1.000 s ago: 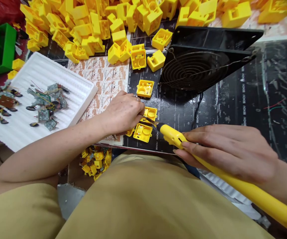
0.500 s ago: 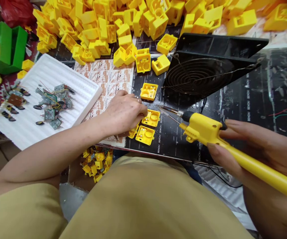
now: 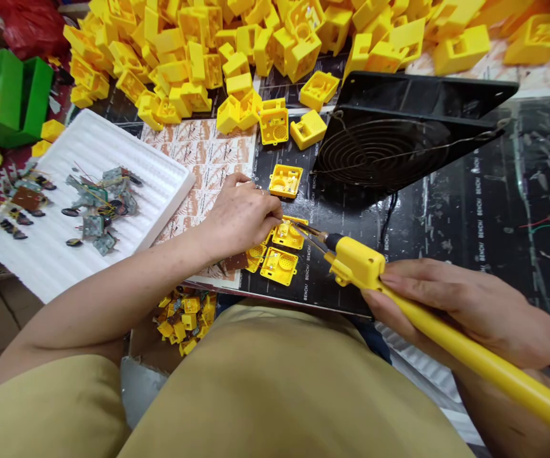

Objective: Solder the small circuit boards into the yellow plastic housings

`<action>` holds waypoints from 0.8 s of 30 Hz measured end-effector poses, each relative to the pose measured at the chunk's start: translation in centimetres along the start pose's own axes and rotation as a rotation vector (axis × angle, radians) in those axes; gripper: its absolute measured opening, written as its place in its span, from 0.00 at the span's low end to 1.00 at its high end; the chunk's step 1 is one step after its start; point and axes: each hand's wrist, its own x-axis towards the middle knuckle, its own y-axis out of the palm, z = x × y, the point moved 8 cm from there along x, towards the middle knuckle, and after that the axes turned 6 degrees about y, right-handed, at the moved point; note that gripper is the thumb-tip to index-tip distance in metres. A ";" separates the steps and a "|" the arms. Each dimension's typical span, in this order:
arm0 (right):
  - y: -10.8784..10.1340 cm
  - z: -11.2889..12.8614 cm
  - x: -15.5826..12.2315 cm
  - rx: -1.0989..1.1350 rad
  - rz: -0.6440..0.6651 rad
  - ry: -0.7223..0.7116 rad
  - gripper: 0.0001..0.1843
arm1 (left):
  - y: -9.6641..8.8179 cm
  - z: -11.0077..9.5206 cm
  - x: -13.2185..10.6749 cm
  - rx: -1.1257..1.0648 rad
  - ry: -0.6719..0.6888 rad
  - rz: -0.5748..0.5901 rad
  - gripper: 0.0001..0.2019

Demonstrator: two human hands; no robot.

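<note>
My left hand (image 3: 239,216) lies on the black mat with its fingers closed on a small yellow plastic case (image 3: 288,234), steadying it. My right hand (image 3: 456,308) grips a yellow soldering iron (image 3: 398,292); its metal tip reaches into that case right beside my left fingertips. A second open yellow case (image 3: 279,265) lies just in front of it and a third (image 3: 285,180) lies just behind. A partly hidden yellow case (image 3: 255,253) shows under my left hand.
A big heap of yellow cases (image 3: 236,44) fills the back of the table. A black fan with a wire grille (image 3: 384,149) stands at right. A white foam tray (image 3: 160,172) with several circuit boards (image 3: 100,207) is at left; green boxes (image 3: 10,95) far left.
The soldering iron drew back to the right away from the case, then came in again; its tip is back inside the case. My left hand stayed put.
</note>
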 end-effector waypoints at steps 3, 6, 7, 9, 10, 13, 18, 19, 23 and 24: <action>0.6 -0.2 -0.1 0.019 0.042 -0.040 0.07 | -0.1 -0.1 0.2 -0.001 0.012 -0.012 0.13; 0.8 -0.1 0.1 -0.020 0.070 -0.016 0.07 | 0.0 -0.2 0.5 -0.005 0.023 -0.019 0.11; 0.9 0.1 0.2 -0.027 0.084 -0.025 0.06 | 0.0 -0.2 0.6 -0.003 0.026 -0.023 0.11; 1.0 0.9 0.5 -0.038 0.083 -0.090 0.06 | -0.1 -0.2 0.8 0.004 0.027 -0.014 0.11; 1.0 1.2 0.6 -0.048 0.069 -0.129 0.06 | 0.0 -0.2 0.9 0.010 0.024 0.001 0.11; 1.0 2.2 1.0 -0.089 0.043 -0.250 0.09 | 0.1 -0.3 1.3 0.036 0.010 0.052 0.11; 0.4 1.9 1.2 -0.124 0.099 -0.269 0.09 | -0.1 -0.4 1.6 0.055 0.034 0.041 0.12; 0.0 1.7 1.1 -0.134 0.100 -0.251 0.08 | -0.1 -0.4 1.6 0.054 0.035 0.040 0.12; -1.0 1.5 0.7 -0.142 0.053 -0.135 0.08 | 0.0 -0.3 1.6 0.045 0.031 0.051 0.11; -1.1 1.2 0.7 -0.129 0.046 -0.044 0.09 | 0.1 -0.3 1.7 0.040 0.029 0.055 0.11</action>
